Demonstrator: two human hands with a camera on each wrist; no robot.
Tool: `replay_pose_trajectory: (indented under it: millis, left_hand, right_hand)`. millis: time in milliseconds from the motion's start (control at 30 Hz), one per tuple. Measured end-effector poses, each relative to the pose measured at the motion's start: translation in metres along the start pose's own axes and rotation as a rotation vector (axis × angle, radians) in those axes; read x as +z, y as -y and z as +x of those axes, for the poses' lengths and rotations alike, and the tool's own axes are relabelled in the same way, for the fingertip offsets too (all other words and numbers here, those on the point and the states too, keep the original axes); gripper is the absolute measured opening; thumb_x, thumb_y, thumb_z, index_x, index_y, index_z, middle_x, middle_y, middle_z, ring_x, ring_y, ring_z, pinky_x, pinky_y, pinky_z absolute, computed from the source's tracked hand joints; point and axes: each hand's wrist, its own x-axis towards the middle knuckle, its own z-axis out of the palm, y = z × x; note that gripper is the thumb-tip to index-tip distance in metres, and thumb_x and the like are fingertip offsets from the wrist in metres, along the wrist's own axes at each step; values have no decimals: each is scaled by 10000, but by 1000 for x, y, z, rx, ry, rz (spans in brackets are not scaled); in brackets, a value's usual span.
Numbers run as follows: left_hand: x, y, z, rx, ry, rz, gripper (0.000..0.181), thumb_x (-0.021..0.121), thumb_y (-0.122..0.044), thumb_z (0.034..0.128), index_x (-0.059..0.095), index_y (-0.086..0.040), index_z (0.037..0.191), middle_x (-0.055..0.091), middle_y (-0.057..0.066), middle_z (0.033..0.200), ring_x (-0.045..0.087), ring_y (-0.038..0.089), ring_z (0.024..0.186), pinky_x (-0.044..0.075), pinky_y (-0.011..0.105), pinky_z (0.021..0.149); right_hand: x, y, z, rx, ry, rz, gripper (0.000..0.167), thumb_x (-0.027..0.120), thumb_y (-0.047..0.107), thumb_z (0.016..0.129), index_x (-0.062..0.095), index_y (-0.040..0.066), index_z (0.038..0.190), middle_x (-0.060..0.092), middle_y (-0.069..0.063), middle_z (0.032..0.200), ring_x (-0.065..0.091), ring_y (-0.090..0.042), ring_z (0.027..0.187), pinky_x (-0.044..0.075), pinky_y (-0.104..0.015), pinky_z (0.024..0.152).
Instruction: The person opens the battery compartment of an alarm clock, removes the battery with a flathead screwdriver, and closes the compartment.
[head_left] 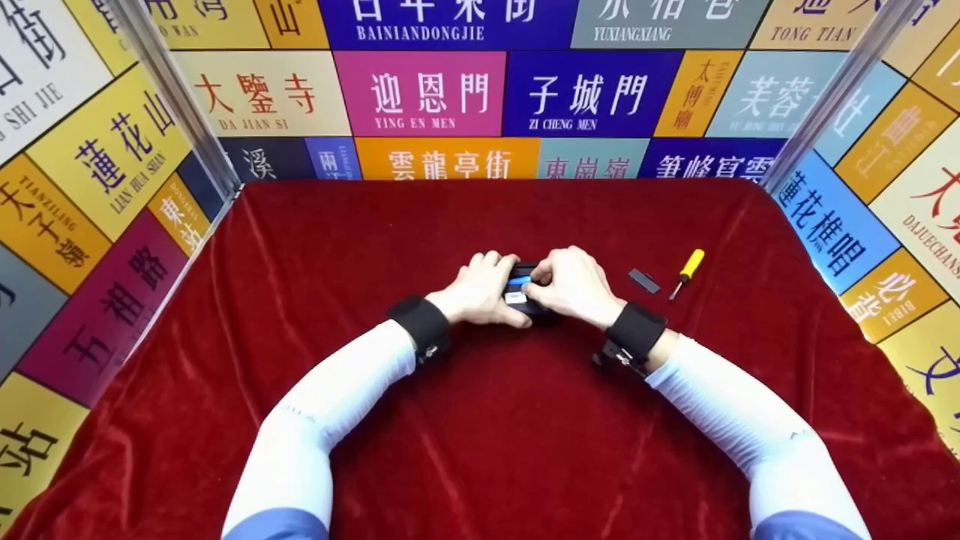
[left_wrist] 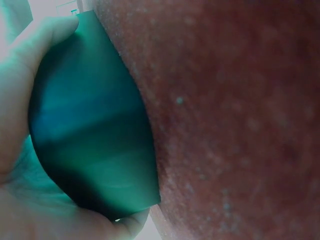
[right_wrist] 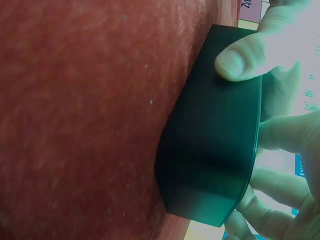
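A black box-shaped device [head_left: 523,268] sits on the red cloth, its upward side showing a recess. Inside lie a blue battery [head_left: 517,282] and a white patch [head_left: 515,298] that looks like a label. My left hand [head_left: 480,291] grips the device from the left, thumb at the near side and fingers at the far side. From the right, my right hand [head_left: 576,286] has thumb and index finger curled at the blue battery, pinching its right end. The device's dark side wall [right_wrist: 210,125] appears in the right wrist view; the recess is hidden there.
To the right lie a small dark-grey cover [head_left: 643,281] and a screwdriver [head_left: 688,271] with a yellow handle, its tip toward me. Red velvet cloth [head_left: 480,435] covers the table. Panels with printed characters [head_left: 427,94] stand around the back and sides.
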Motion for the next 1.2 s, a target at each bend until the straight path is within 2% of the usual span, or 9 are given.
replay_pose_trajectory:
  millis: [267,433,600,800,933,1100,1200]
  left_hand:
    - [0,-1,-1,-1,-2,11,1148,921,-640,814,416,-78,1678,539,213,1559,505,442,1425,516,643,1136]
    - [-2,-1,-1,8,-6,8,1138,916,-632,817,417,-78,1676,540,218,1560,508,448,1425,519,648,1130]
    - [-2,-1,-1,14,-15,2,1108,911,-620,816,436,-73,1655,550,223,1551,517,458,1427,521,673,1126]
    - [-1,-2,0,11,-9,13,1125,916,-640,824,423,-71,1660,548,230,1542,518,456,1431,528,660,1130]
    - [-1,-2,-1,15,-10,14,1121,919,-640,821,428,-71,1652,549,237,1532,522,458,1423,531,661,1124]
    - [-1,-1,-2,10,1,10,1132,916,-646,820,417,-78,1663,544,229,1540,515,453,1433,521,660,1136]
    - [-2,-1,-2,7,-3,16,1136,916,-653,821,419,-75,1663,546,226,1540,517,445,1429,522,655,1136]
  right_hand:
    - [3,0,1,41,-39,101,246,870,330,858,901,127,994,871,-67,991,768,-297,923,617,-489,795]
    - [0,2,3,45,-41,113,243,880,362,892,906,154,1015,883,-22,961,794,-261,882,615,-444,752]
    - [-3,6,7,37,-45,111,235,890,368,908,914,164,1023,885,-18,964,800,-276,898,626,-463,758]
    - [2,3,15,1,-97,120,167,909,290,900,915,126,931,874,-51,886,796,-314,863,607,-483,799]
    - [5,-2,19,1,-110,150,138,938,273,872,913,138,887,872,-48,862,806,-293,850,577,-418,774]
    - [5,-4,22,18,-74,213,214,948,241,854,905,105,1014,881,-76,909,851,-266,876,564,-331,780]
    - [4,-3,24,-3,-42,207,261,925,213,864,899,80,1087,886,-92,953,857,-277,892,591,-361,809]
